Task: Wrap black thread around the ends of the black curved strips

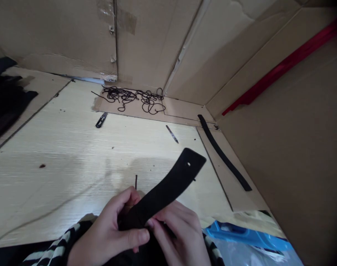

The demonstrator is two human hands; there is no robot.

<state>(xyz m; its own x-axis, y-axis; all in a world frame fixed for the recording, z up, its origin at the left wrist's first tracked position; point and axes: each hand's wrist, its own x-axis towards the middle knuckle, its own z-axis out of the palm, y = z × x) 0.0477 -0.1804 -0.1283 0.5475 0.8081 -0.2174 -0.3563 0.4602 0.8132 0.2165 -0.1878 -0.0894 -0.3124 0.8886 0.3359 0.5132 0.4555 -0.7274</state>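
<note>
The left hand [110,229] and right hand [179,236] pinch a black strap [165,194] between thumbs and curled fingers [171,221], its punched end rising free over the pale wood table [60,173]. A short dark cord [136,181] stands just past the left hand. Blue-trimmed plastic packaging [240,236] lies near the right hand. Well beyond, a slim metal blade [172,133] and a black-handled tool [101,120] rest apart. A narrower black strap [223,153] runs along a cardboard strip [229,177] at the right edge. A tangle of black cord [132,98] sits against the far cardboard wall [146,44].
</note>
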